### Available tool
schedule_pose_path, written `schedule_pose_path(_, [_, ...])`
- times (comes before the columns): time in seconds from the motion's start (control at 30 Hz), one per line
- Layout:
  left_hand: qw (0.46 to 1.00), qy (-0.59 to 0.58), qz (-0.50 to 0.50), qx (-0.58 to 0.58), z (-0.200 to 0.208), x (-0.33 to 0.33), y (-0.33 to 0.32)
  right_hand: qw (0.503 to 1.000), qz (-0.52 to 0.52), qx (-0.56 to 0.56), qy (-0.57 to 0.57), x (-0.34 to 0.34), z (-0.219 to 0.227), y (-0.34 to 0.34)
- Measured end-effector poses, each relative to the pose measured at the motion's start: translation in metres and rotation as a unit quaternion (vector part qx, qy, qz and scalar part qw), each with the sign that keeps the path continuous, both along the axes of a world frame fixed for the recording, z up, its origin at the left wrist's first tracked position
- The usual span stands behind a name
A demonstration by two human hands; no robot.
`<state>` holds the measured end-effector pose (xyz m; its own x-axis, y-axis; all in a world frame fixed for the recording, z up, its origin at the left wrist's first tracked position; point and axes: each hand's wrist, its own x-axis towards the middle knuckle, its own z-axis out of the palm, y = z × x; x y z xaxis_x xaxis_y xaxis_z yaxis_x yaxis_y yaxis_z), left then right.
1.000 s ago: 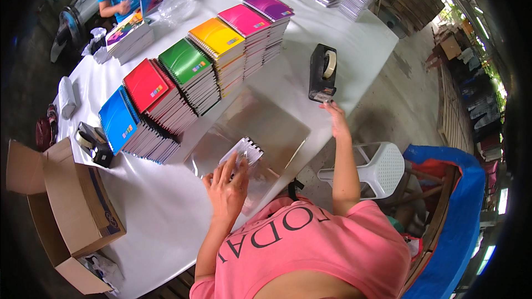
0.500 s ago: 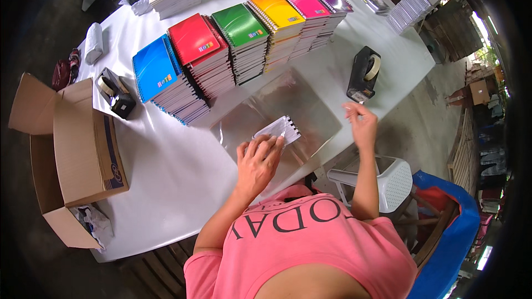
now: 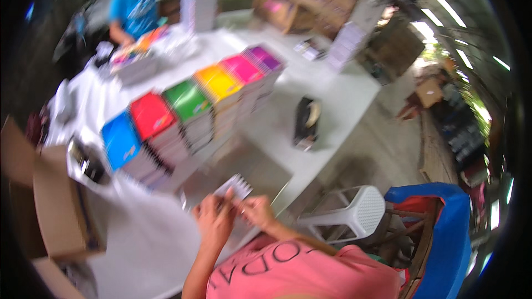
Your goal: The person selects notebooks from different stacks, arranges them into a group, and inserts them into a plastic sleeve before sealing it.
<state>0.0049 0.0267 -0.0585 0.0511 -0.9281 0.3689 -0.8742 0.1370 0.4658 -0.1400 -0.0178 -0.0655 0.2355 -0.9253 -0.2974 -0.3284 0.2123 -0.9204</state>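
Note:
A small white spiral-bound notebook [image 3: 237,186] lies on the white table [image 3: 343,99] just in front of me. My left hand [image 3: 213,222] rests on its near end with the fingers curled over it. From the right, my right hand [image 3: 256,211] meets it, fingertips pinched at the notebook's near edge. The picture is blurred, so the exact grip is hard to read.
Stacks of notebooks with blue [image 3: 121,141], red [image 3: 151,115], green [image 3: 188,101], yellow [image 3: 220,83], pink [image 3: 242,68] and purple [image 3: 265,58] covers run diagonally across the table. A tape dispenser [image 3: 306,123], an open cardboard box [image 3: 52,205], a white plastic stool [image 3: 349,213]. A person in blue [image 3: 133,8] works at the far end.
My right hand has come back from beside the tape dispenser to the notebook and now meets my left hand there. The view has swung and blurred.

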Motion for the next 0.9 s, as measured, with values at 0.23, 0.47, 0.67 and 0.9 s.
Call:
schedule_pose_path(0.23, [0.991,-0.047,-0.062,0.108,0.036,-0.001,-0.047,0.984,0.088,-0.134,0.075,-0.028,-0.076,-0.021])
schedule_pose_path(0.47, [0.940,0.311,-0.076,0.122,0.056,0.010,-0.050,0.914,0.300,0.129,-0.241,-0.018,-0.092,0.002])
schedule_pose_path(0.67, [0.988,0.137,-0.074,0.015,-0.020,0.039,0.005,0.904,0.200,0.038,-0.376,-0.013,-0.017,-0.050])
schedule_pose_path(0.9, [0.931,0.361,0.023,-0.049,-0.023,0.021,0.001,0.938,0.215,-0.138,-0.236,-0.009,-0.007,-0.074])
